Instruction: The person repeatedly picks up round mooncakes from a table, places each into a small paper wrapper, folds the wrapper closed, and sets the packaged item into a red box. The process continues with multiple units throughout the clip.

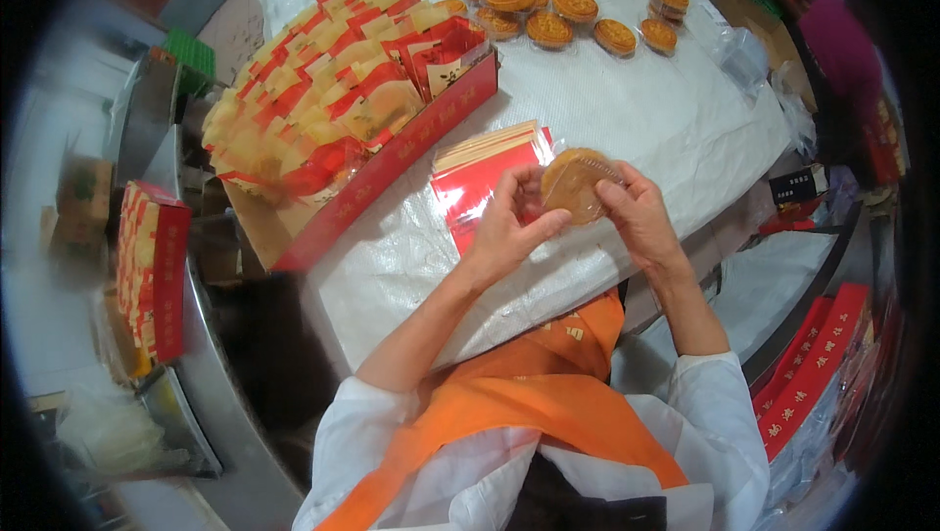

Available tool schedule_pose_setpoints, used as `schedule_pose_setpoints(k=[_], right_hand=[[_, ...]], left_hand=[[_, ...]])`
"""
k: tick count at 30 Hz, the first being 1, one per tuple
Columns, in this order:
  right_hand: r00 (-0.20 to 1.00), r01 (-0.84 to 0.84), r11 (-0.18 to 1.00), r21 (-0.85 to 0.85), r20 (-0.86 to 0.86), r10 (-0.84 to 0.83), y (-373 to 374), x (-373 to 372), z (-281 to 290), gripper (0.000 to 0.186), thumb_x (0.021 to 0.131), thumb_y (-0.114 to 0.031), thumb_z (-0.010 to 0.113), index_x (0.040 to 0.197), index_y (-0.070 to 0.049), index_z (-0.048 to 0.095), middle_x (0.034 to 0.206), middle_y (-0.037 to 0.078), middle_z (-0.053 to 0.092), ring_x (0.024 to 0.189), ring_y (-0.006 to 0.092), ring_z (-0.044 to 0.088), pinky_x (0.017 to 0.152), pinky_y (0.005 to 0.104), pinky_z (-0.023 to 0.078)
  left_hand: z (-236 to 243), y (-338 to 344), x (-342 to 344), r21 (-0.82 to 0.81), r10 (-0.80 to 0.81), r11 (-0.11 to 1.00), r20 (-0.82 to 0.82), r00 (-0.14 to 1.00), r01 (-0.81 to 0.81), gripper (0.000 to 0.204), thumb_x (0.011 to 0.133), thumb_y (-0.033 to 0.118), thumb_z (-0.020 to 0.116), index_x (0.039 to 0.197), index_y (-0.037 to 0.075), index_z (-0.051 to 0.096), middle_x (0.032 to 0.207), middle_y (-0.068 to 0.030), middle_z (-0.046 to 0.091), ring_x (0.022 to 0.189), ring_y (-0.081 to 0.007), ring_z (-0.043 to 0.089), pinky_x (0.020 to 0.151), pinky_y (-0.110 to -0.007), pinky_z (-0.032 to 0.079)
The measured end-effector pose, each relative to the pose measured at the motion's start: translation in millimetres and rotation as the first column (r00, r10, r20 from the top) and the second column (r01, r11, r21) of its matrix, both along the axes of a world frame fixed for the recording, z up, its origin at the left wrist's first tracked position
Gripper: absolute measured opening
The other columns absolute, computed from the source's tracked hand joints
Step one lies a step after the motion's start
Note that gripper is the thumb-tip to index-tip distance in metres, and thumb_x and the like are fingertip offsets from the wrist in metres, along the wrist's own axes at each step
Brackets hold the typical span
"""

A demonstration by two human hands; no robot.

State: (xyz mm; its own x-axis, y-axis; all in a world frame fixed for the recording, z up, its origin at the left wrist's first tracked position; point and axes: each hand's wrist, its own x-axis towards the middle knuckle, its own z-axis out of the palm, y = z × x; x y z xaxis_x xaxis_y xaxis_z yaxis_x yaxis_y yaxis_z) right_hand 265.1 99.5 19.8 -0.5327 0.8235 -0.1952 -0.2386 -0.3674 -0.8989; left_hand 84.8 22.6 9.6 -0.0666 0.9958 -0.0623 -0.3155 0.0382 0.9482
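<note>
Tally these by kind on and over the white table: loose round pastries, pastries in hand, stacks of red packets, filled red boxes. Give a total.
Loose round pastries: at least 12 (some overlap)
Held pastry, between left hand and right hand: 1
Stack of red packets: 1
Filled red box: 1
Total: at least 15

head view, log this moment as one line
left hand: touching pastry; right hand: gripping pastry; nearby: red packets, filled red box
</note>
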Motion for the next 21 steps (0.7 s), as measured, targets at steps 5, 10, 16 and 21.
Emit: schedule_pose_setpoints(k=[5, 10, 16, 21], right_hand=[[0.982, 0.096, 0.990, 0.101, 0.152, -0.111, 18.2, 23.3, -16.2, 0.032, 0.089, -0.018, 0.066, 0.112, 0.001, 0.059, 0.101, 0.005, 0.064, 0.090, 0.0093, 0.059, 0.081, 0.0232, 0.048], [0.977, 0.107, 0.990, 0.088, 0.174, -0.121, 21.1, 28.0, -31.6, 0.027, 0.088, -0.019, 0.068, 0.106, 0.000, 0.062, 0.092, 0.001, 0.063, 0.081, 0.0061, 0.057, 0.072, 0.0201, 0.045], [0.967, 0.125, 0.986, 0.106, 0.208, -0.145, 26.8, 27.3, -33.2, 0.027, 0.089, -0.018, 0.067, 0.106, 0.001, 0.061, 0.093, 0.002, 0.064, 0.081, 0.0068, 0.058, 0.074, 0.0208, 0.046], [0.973, 0.120, 0.991, 0.060, 0.191, -0.129, 30.7, 25.5, -31.9, 0.027, 0.089, -0.018, 0.064, 0.107, 0.001, 0.061, 0.097, 0.004, 0.065, 0.085, 0.0077, 0.059, 0.079, 0.0216, 0.047]], left_hand=[[-28.3, 1.2, -24.1, 0.206, 0.236, 0.972, -0.836, 0.496, -0.116, 0.044, 0.077, 0.018, 0.075, 0.113, 0.001, 0.056, 0.106, -0.0134, 0.057, 0.093, -0.0270, 0.058, 0.077, -0.037, 0.048], [-59.8, 10.6, -29.8, 0.324, 0.320, 0.944, -0.945, 0.069, 0.067, 0.039, 0.072, 0.022, 0.075, 0.101, 0.003, 0.060, 0.101, -0.0128, 0.058, 0.090, -0.0283, 0.057, 0.075, -0.038, 0.046], [-61.6, 11.5, -21.6, 0.343, 0.342, 0.934, -0.939, 0.028, 0.099, 0.027, 0.073, 0.021, 0.072, 0.092, 0.008, 0.058, 0.092, -0.0077, 0.057, 0.085, -0.0265, 0.055, 0.069, -0.040, 0.044], [-58.2, 15.6, -14.3, 0.407, 0.401, 0.909, -0.913, 0.077, 0.092, 0.012, 0.074, 0.013, 0.063, 0.080, 0.008, 0.054, 0.082, -0.0079, 0.053, 0.081, -0.0242, 0.054, 0.066, -0.037, 0.041]])
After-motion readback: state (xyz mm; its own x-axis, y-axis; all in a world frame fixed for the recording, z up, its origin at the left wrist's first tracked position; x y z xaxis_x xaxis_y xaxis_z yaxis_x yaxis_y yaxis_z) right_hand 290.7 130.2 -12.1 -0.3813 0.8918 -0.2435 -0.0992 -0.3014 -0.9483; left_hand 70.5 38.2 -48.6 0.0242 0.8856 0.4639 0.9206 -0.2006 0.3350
